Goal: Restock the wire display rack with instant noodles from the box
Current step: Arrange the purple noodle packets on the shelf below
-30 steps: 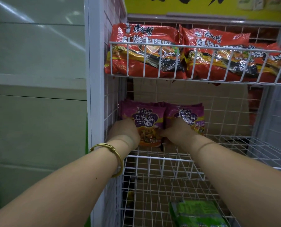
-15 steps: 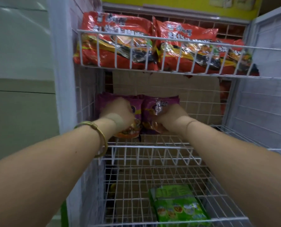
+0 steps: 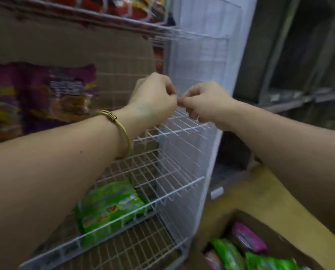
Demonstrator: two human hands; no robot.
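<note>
**Q:** What surface and setting does the figure show?

**A:** A white wire display rack (image 3: 182,131) with tiered grid shelves. A sheet of brown corrugated cardboard (image 3: 84,45) stands behind it. To the rack's right stand dark, dim shelving units (image 3: 299,78), too blurred to read. At the rack's foot, on its right, lies an ochre-yellow surface (image 3: 240,191) (floor or box flap, cannot tell).

**Q:** Where are the noodles?

**A:** Purple instant-noodle packets (image 3: 41,94) stand upright at the left of the rack's middle shelf, against the cardboard. Red instant-noodle packets (image 3: 123,6) fill the shelf above, cut off by the frame's edge. Green instant-noodle packets (image 3: 110,207) lie on the shelf below, behind its front rail. An open brown cardboard box (image 3: 270,230) sits to the rack's lower right. It holds loose green packets (image 3: 229,254) and a pink-purple packet (image 3: 246,236).

**Q:** And the hands?

**A:** Both hang in front of the middle shelf's bare right half, above its wire grid. The left hand (image 3: 153,98) is clenched, with a gold wire bangle (image 3: 121,129) at its wrist. The right hand (image 3: 203,102) is likewise curled, its fingertips meeting those of the left. No packet shows in either hand (motion blur hides finer detail).
</note>
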